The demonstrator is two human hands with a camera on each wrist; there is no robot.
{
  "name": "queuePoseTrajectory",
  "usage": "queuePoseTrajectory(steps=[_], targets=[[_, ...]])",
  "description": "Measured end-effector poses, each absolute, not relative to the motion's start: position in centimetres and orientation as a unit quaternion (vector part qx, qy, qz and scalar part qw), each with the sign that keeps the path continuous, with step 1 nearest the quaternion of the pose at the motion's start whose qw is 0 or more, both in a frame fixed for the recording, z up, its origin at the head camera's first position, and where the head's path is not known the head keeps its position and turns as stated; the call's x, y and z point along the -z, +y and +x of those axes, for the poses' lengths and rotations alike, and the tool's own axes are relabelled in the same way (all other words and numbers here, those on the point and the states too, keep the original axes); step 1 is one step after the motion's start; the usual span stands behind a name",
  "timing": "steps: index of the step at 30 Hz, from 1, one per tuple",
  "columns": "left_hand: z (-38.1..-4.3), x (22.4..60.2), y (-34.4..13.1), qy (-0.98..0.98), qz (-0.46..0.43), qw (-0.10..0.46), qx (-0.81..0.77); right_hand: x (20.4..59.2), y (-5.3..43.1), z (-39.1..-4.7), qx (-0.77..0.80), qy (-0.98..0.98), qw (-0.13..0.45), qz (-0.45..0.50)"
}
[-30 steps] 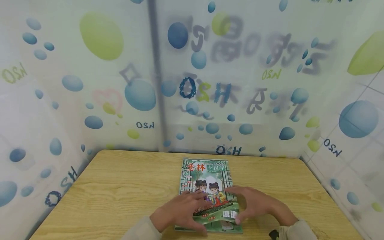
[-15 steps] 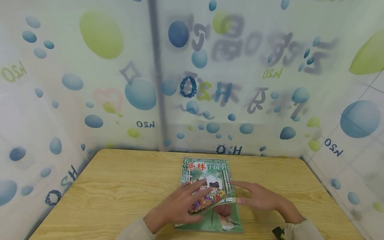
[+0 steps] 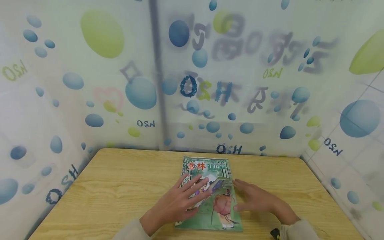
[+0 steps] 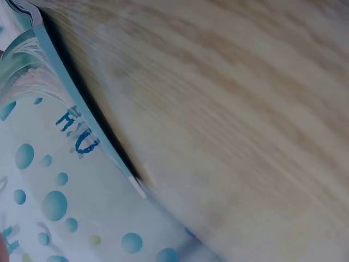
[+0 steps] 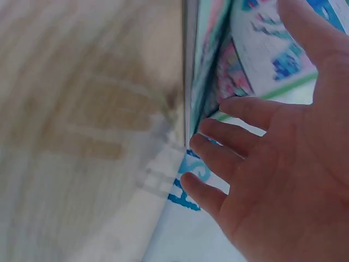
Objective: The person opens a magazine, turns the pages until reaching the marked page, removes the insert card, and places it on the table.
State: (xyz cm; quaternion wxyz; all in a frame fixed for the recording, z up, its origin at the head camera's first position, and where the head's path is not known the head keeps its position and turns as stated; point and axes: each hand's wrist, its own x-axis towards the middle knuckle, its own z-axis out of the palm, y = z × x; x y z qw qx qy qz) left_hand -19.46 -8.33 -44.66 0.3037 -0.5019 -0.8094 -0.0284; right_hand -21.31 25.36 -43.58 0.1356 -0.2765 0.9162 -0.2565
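Head view forward-down, 2 wrist close-ups

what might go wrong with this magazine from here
The cover bends back by the left hand, so pressing down there might crease it. The right hand sits at the magazine's right edge without a visible grip, so the lifted cover could flop shut.
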Motion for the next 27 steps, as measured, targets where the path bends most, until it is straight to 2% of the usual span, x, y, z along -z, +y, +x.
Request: queuePoseTrajectory(steps=[8,13,27], targets=[[-19.1,44.1,-8.7,-0.807,-0.486,0.336,-0.023,44.7,24.5,-20.6,0.239,0.9,0.164,-0.325],[-18.8,43.9,-9.0,-0.803,-0.485,0.342,-0.049,45.4,24.5,-20.5,0.234,0.884,0.153,-0.375],[-17.9,42.6,-8.3,-0.819,-0.477,0.269,-0.173,45.4,24.3,-20.5,0.22,0.888,0.142,-0.379]])
